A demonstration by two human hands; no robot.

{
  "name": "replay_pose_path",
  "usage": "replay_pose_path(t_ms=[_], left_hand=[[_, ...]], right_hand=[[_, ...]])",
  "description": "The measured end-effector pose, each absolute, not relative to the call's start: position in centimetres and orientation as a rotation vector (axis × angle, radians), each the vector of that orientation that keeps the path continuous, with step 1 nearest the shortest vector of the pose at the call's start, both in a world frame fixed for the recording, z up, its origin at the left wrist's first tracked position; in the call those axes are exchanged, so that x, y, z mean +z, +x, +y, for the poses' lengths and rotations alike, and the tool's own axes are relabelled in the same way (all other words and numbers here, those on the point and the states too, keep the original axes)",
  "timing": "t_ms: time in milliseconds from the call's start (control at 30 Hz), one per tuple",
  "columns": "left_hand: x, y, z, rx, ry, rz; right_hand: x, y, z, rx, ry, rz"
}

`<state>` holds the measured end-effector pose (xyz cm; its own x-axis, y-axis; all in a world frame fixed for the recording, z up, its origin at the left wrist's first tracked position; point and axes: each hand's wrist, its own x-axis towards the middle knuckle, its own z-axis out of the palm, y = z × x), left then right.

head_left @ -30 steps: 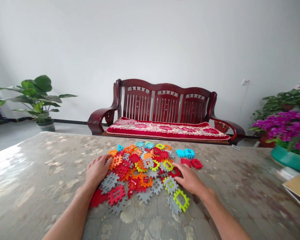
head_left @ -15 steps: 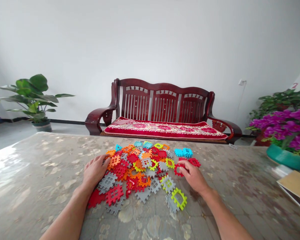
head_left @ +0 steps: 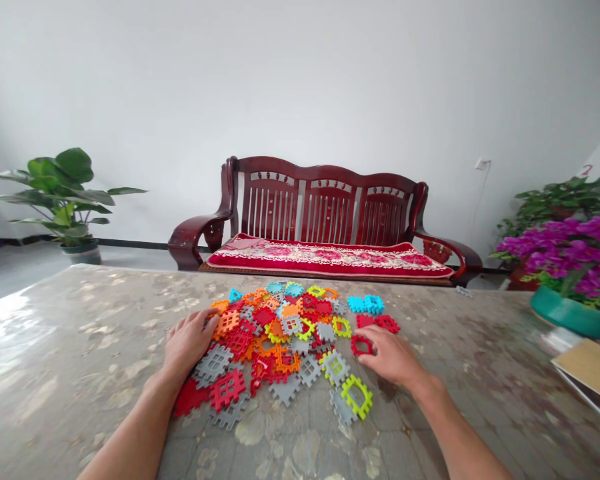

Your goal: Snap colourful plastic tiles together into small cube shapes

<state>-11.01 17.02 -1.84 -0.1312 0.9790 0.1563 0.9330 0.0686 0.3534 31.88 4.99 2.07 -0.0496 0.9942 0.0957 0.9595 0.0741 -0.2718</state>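
Across the table [head_left: 100,360], the right hand [head_left: 393,357], fingers narrowed on a red frame [head_left: 355,345], now has it apart from the pile [head_left: 280,327], near two red pieces [head_left: 387,324], while the left hand [head_left: 190,341], grip unclear, stays at the pile's edge.

1. before you, the pile of pieces [head_left: 300,346] lies on the bench [head_left: 130,317].
2. your left hand [head_left: 193,339] is at its left edge, your right hand [head_left: 391,355] to its right.
3. the settee [head_left: 329,208] stands behind.
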Motion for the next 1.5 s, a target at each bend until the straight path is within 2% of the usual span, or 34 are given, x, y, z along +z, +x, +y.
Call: replay_pose_path(t_ms=[433,900,1333,1500], left_hand=[[-1.9,-11.1,17.0,0.61,2.015,2.215],[-2.0,-11.1,17.1,0.622,2.009,2.217],[-2.1,-11.2,17.1,0.584,2.005,2.211],[-2.0,-11.2,17.2,0.568,2.01,2.209]], right_hand=[[1.8,31.7,5.0,0.135,-1.966,-2.241],[2.2,38.6,6.2,0.01,-1.981,-1.76],[0.9,40.8,7.2,-0.119,-2.004,-1.854],[0.6,39.5,7.0,-0.246,-2.144,-1.75]])
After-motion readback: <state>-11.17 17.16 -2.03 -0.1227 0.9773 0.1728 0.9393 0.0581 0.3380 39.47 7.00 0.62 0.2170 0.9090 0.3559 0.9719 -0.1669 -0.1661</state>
